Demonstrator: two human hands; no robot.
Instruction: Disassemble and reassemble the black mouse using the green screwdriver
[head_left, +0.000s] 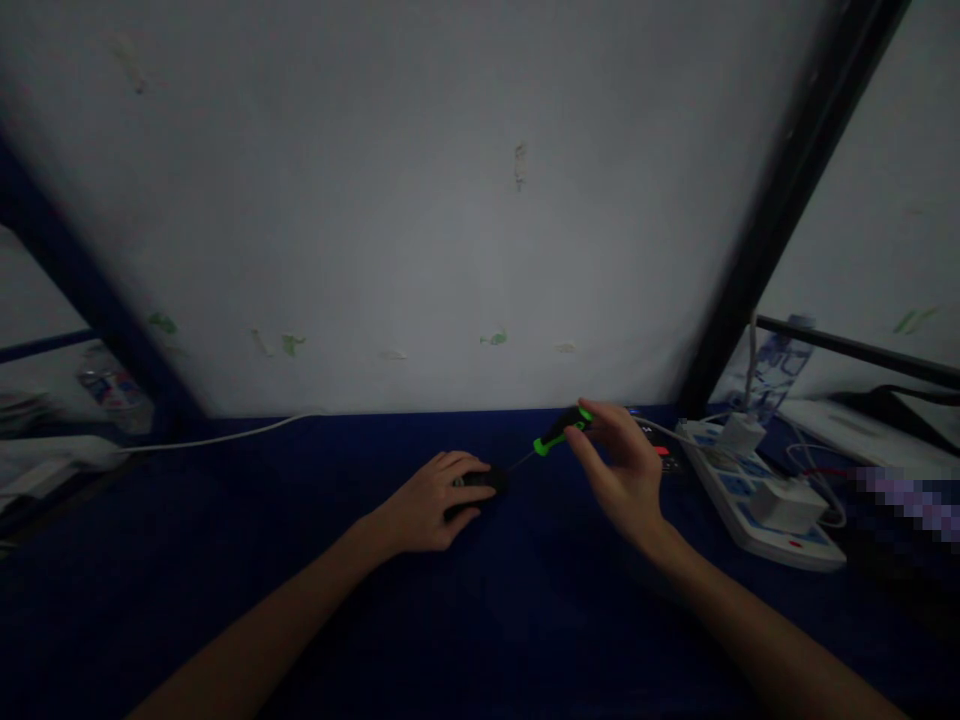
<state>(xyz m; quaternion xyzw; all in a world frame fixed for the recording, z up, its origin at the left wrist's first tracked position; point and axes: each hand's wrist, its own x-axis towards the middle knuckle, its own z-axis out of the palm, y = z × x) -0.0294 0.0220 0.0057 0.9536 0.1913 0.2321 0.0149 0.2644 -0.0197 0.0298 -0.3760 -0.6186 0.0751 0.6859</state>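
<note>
On the dark blue surface (517, 600), a small black rounded object that looks like a computer mouse (491, 482) lies under my left hand (439, 500). The fingers of that hand are wrapped over it and hide much of its body. My right hand (619, 470) pinches the handle end of a black and green screwdriver (559, 432). Its thin shaft slants down to the left, and the tip reaches the right side of the black object. Whether the tip sits in a screw is too dark to see.
A white power strip (761, 500) with plugged-in chargers (787, 503) stands to the right. Behind my right hand lies a dark item with a red patch (661, 451). A white cable (225, 438) runs along the left, near a plastic bottle (112, 385). A pale wall (420, 250) closes the back.
</note>
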